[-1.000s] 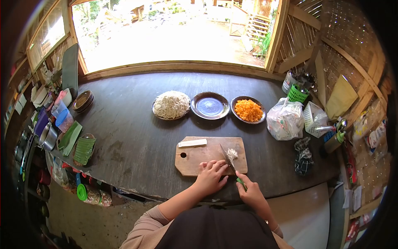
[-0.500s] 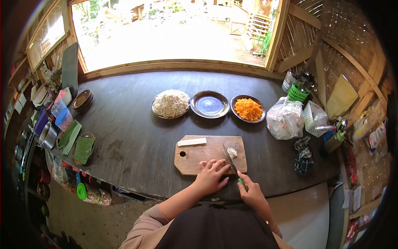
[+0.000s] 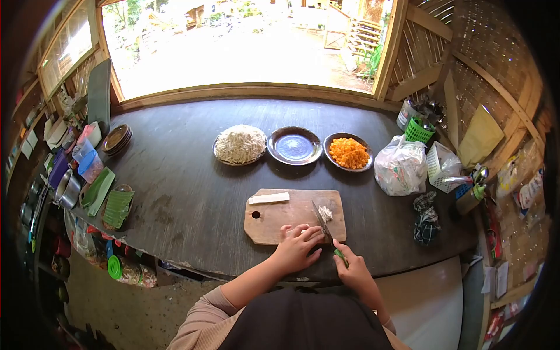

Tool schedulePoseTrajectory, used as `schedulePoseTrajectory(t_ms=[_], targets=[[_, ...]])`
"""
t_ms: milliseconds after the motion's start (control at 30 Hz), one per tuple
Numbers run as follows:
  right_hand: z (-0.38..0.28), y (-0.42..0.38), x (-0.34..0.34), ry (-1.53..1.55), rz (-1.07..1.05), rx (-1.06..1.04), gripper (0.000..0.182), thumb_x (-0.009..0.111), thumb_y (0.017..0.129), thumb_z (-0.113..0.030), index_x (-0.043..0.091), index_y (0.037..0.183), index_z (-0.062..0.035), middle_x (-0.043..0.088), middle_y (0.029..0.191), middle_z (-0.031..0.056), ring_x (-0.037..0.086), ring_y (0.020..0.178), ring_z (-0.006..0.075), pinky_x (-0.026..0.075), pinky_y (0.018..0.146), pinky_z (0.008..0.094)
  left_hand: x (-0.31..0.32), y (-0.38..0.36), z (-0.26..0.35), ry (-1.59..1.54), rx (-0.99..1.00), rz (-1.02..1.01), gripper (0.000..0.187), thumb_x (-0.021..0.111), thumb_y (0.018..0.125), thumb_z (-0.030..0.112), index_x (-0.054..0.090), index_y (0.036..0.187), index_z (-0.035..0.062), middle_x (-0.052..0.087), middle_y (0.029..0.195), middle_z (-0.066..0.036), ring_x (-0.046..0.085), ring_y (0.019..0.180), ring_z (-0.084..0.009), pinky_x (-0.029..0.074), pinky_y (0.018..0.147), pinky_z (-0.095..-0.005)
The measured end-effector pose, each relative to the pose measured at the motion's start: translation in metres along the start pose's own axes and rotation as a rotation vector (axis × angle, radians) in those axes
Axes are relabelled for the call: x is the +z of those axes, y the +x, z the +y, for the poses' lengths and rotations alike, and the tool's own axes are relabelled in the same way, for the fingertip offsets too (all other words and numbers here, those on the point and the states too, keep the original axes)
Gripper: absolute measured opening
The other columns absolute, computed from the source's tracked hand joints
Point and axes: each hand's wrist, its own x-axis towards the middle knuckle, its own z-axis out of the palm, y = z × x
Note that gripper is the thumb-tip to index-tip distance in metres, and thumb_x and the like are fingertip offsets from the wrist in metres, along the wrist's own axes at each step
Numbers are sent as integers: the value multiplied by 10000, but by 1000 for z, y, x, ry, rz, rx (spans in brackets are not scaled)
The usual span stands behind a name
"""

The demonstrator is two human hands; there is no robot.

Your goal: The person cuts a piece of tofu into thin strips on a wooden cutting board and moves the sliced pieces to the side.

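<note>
My right hand (image 3: pixel 351 265) is wrapped round the green handle of a knife (image 3: pixel 322 220). Its blade lies slanted over the wooden cutting board (image 3: pixel 265 224), right beside my left fingertips. With curled fingers, my left hand (image 3: pixel 296 249) presses a white piece of food onto the board; most of it is hidden under the fingers. A small heap of thin white shreds (image 3: pixel 326 214) sits just right of the blade. Near the board's far left corner lies a pale white strip (image 3: pixel 269 198), touched by neither hand.
Behind the board stand a plate of white shreds (image 3: pixel 240 144), a blue-centred plate (image 3: pixel 294 146) and a plate of chopped orange food (image 3: pixel 349 153). A white plastic bag (image 3: pixel 401 166) and a checked cloth (image 3: pixel 426 217) are on the right. Banana leaf pieces (image 3: pixel 119 209) lie left.
Both hands and the knife keep almost the same place. The whole view has shifted very slightly.
</note>
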Motion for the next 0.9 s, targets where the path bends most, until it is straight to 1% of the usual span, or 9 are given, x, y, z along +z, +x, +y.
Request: schedulePoseTrajectory(t_ms=[67, 133, 267, 333, 467, 567, 733, 833, 900], targets=[[1, 0, -1, 7, -7, -38, 424, 574, 945, -126, 541, 1367, -96, 669, 987, 296, 665, 992, 419, 522, 821, 379, -1, 0, 1, 1, 4, -3, 438, 631, 892, 389, 616, 1286, 198, 550, 1359, 26, 471, 1277, -226, 251, 1028, -560], [-14, -3, -7, -20, -21, 26, 427, 574, 944, -123, 538, 1368, -96, 654, 959, 307, 663, 957, 431, 520, 789, 372, -1, 0, 2, 7, 2, -6, 440, 631, 891, 385, 615, 1288, 195, 553, 1353, 28, 473, 1275, -223, 249, 1027, -560], [-6, -1, -8, -56, -53, 71, 425, 571, 943, -124, 538, 1367, -95, 652, 944, 310, 664, 943, 434, 518, 783, 367, 2, 1, 3, 27, 8, 0, 456, 630, 889, 380, 611, 1298, 180, 564, 1337, 36, 477, 1267, -203, 246, 1020, -562], [0, -1, -7, -25, -6, -92, 422, 568, 944, -125, 540, 1363, -95, 649, 930, 313, 664, 931, 440, 520, 777, 376, 2, 1, 3, 43, 10, 0, 462, 629, 888, 380, 609, 1302, 176, 565, 1338, 39, 478, 1262, -193, 246, 1019, -561], [-8, -3, -10, -19, -2, 0, 421, 568, 944, -129, 541, 1362, -95, 650, 937, 312, 667, 942, 435, 522, 782, 390, 1, 2, 5, 59, 6, -6, 484, 628, 886, 386, 598, 1316, 169, 563, 1344, 45, 481, 1250, -176, 246, 1016, -560], [6, 0, -6, -36, -7, -114, 425, 569, 943, -128, 538, 1366, -97, 650, 942, 313, 672, 946, 430, 524, 783, 397, 2, 2, 4, 58, 8, 4, 496, 628, 885, 391, 589, 1326, 168, 562, 1346, 46, 481, 1246, -173, 246, 1018, -560], [0, -1, -10, -58, -23, -24, 430, 571, 942, -129, 536, 1370, -101, 647, 929, 318, 671, 952, 429, 523, 782, 393, 4, 1, 4, 66, 2, 7, 504, 630, 880, 403, 584, 1330, 180, 548, 1362, 28, 480, 1262, -197, 240, 1032, -556], [7, 0, -7, -38, 0, -120, 432, 569, 942, -130, 537, 1372, -108, 656, 931, 310, 672, 942, 431, 525, 781, 397, 6, 1, 4, 80, -1, 28, 516, 634, 875, 412, 574, 1337, 190, 537, 1374, 3, 479, 1275, -219, 237, 1043, -550], [-4, -3, -10, -34, -1, -77, 430, 569, 942, -132, 540, 1371, -110, 661, 941, 305, 670, 945, 432, 524, 792, 402, 6, 1, 3, 87, -3, 38, 523, 636, 872, 417, 567, 1340, 195, 533, 1380, -10, 478, 1280, -230, 236, 1048, -547]])
